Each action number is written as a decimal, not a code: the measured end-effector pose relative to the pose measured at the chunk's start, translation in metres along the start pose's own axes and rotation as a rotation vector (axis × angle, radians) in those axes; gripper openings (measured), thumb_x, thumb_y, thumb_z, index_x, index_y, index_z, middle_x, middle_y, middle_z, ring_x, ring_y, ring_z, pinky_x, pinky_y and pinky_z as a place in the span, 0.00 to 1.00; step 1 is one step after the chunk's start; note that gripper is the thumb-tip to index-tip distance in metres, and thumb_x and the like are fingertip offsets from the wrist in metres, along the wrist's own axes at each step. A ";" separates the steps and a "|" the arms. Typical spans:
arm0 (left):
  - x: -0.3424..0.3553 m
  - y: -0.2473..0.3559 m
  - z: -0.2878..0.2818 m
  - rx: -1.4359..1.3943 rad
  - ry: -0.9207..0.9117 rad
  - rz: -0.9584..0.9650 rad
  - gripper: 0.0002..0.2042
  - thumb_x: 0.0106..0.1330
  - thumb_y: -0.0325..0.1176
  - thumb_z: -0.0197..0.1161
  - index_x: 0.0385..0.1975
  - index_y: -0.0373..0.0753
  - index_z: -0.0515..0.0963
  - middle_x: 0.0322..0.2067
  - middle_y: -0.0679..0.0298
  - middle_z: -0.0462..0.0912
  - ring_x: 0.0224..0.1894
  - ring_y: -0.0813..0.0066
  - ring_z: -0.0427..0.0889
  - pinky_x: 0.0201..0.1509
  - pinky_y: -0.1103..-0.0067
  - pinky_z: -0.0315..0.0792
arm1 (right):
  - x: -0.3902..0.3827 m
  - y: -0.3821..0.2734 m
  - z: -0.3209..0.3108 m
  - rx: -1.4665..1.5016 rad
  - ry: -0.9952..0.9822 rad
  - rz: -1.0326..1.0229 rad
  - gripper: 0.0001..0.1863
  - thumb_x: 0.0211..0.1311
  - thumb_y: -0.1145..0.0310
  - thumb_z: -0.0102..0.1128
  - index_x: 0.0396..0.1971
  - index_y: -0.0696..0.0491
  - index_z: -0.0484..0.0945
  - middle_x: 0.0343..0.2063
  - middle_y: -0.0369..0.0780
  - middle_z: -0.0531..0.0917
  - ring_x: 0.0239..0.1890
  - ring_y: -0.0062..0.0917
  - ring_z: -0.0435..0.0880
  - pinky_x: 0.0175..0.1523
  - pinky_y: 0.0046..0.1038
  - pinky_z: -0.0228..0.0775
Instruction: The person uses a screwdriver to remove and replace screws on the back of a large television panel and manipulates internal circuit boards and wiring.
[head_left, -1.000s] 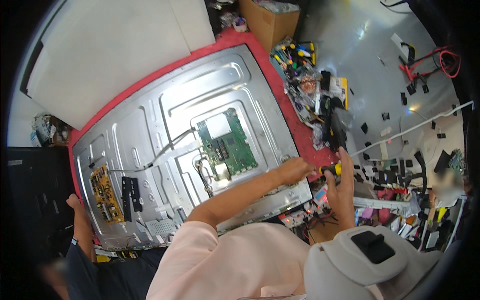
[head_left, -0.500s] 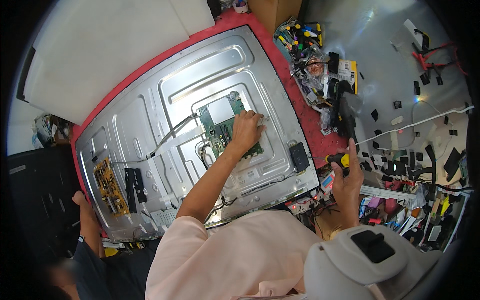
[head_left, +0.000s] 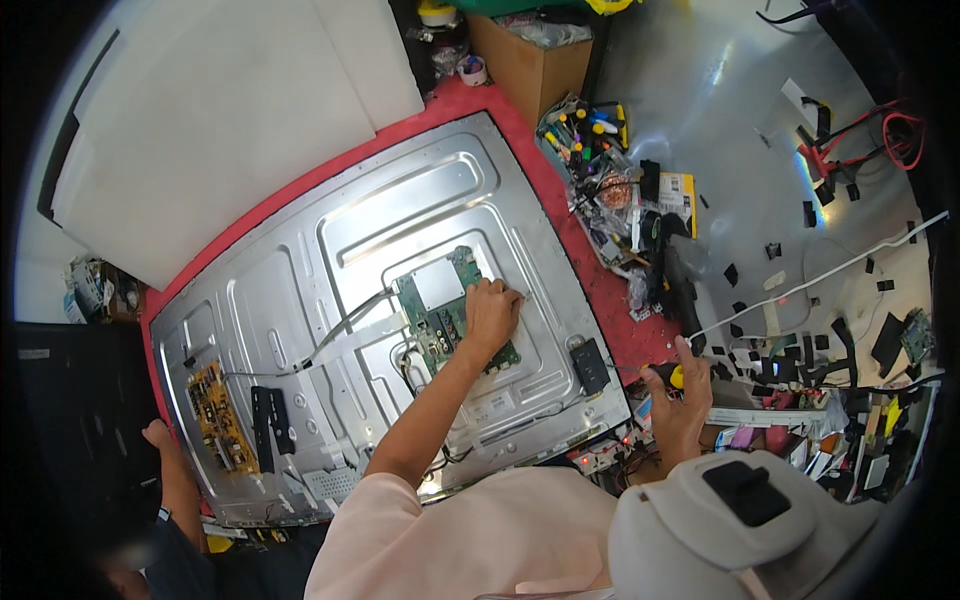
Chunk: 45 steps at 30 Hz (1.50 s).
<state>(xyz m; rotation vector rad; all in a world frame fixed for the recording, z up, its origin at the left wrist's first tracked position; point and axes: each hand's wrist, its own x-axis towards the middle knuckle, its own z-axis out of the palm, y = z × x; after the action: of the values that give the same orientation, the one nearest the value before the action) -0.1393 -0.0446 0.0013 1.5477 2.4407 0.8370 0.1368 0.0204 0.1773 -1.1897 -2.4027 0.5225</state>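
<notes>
Pale-pink shirt (head_left: 470, 545), its short sleeve (head_left: 372, 512) plain and loose, leaving left forearm (head_left: 425, 412) and left hand (head_left: 490, 315) bare

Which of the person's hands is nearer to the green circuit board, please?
Left. The left hand is over the right side of the green circuit board; the right hand is farther off, beyond the silver panel, holding a screwdriver.

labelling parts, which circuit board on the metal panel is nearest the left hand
The green board with a pale plate on it: the left hand is over its right side. The orange-brown board lies toward the panel's left end.
</notes>
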 end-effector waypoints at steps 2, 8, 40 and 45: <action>-0.001 0.000 0.001 -0.059 0.028 -0.001 0.05 0.54 0.31 0.65 0.27 0.38 0.83 0.26 0.58 0.79 0.34 0.59 0.75 0.40 0.65 0.65 | 0.010 -0.001 0.006 0.163 0.109 -0.106 0.32 0.53 0.73 0.68 0.59 0.57 0.69 0.36 0.48 0.76 0.36 0.37 0.78 0.41 0.34 0.71; -0.010 0.014 -0.015 -0.636 0.033 -0.358 0.04 0.61 0.26 0.62 0.31 0.32 0.80 0.24 0.57 0.81 0.27 0.71 0.78 0.33 0.76 0.71 | 0.000 0.006 -0.003 0.138 -0.020 -0.032 0.34 0.57 0.72 0.64 0.64 0.57 0.62 0.43 0.49 0.76 0.42 0.39 0.78 0.45 0.34 0.71; -0.063 0.006 -0.015 -1.164 -0.179 -0.618 0.09 0.66 0.33 0.62 0.34 0.32 0.81 0.26 0.65 0.84 0.27 0.84 0.77 0.32 0.86 0.71 | 0.000 0.000 0.002 0.309 0.054 0.014 0.30 0.54 0.78 0.65 0.60 0.51 0.71 0.42 0.45 0.77 0.39 0.34 0.77 0.43 0.31 0.71; -0.065 0.008 -0.016 -1.187 -0.201 -0.643 0.09 0.67 0.34 0.61 0.33 0.33 0.80 0.26 0.65 0.83 0.26 0.84 0.77 0.31 0.86 0.70 | 0.001 -0.002 -0.001 0.022 0.003 0.056 0.31 0.55 0.80 0.62 0.61 0.54 0.68 0.50 0.49 0.76 0.45 0.36 0.79 0.50 0.31 0.71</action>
<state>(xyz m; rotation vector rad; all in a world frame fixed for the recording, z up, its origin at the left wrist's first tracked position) -0.1094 -0.1047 0.0072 0.3580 1.5114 1.4378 0.1355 0.0202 0.1788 -1.2503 -2.3613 0.5622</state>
